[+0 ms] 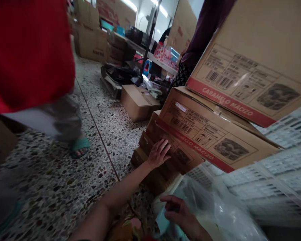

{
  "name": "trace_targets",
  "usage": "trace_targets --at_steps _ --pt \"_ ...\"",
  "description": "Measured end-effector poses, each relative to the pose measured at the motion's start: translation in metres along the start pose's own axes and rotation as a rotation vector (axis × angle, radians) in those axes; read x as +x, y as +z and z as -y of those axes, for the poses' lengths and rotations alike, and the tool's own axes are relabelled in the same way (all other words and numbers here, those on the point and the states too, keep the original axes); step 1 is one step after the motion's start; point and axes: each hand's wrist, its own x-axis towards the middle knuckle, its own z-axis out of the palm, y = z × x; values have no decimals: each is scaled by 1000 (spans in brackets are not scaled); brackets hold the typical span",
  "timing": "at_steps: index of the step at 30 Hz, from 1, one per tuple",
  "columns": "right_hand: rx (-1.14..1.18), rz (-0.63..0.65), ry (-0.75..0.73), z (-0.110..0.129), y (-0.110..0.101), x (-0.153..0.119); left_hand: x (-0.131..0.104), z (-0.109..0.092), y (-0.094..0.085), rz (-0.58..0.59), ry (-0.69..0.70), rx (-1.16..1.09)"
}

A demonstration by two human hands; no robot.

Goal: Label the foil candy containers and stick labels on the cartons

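Observation:
My left hand (160,154) lies with fingers spread against the side of a brown carton (173,147) in a leaning stack. Above it in the stack rests a larger carton (203,134) with a red stripe, and on top of that another carton (248,67) reading "CARAMELO MACIZO". My right hand (179,211) is lower down, over clear plastic bags (215,204) and a light blue item (163,221). Its fingers are curled but apart, and nothing shows between them.
A person in a red garment (30,53) stands at the left on the speckled floor (102,134). White plastic crates (273,180) stand at the right. A closed carton (139,103) sits ahead near a shelf (163,63). Another person in dark purple (203,30) stands behind the stack.

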Motion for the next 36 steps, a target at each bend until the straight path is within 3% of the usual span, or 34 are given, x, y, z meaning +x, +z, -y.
trace_targets --at_steps 3,5,8,10,12,16,18,22,24,25,26,28,30,31,33,34,36 --pt "54 0 -52 1 -13 -7 33 -12 -20 37 -26 -3" --pt "93 13 -79 6 -24 -12 64 -22 -39 -79 -32 -34" --pt "143 -18 -161 20 -42 -27 120 -38 -57 -339 119 -40" --pt "173 -69 -216 28 -55 -40 149 -46 -57 -364 229 14" --pt "200 -97 -241 29 -68 -54 166 -52 -54 -288 281 89" --pt "230 -56 -287 17 -92 -75 203 -72 -63 -218 221 105" --pt "264 -105 -320 16 -102 -90 246 -92 -69 -223 208 37" --pt "386 -273 -361 29 -118 -126 356 -126 -60 33 245 -84" --pt "449 -314 -403 36 -126 -139 390 -133 -48 176 211 -25" --pt "480 -337 -427 37 -130 -142 395 -137 -42 259 181 72" --pt "508 -368 -451 36 -134 -143 393 -142 -39 315 160 164" --pt "546 -443 -513 31 -141 -142 365 -163 -42 295 151 247" --pt "551 -525 -592 22 -146 -139 315 -196 -54 175 155 130" --pt "542 -563 -634 19 -148 -136 285 -214 -61 210 158 13" --pt "500 -630 -702 13 -151 -132 223 -247 -71 552 42 -262" --pt "470 -661 -728 12 -152 -130 195 -260 -72 705 -79 -405" --pt "402 -719 -772 12 -152 -127 153 -277 -67 808 -355 -660"
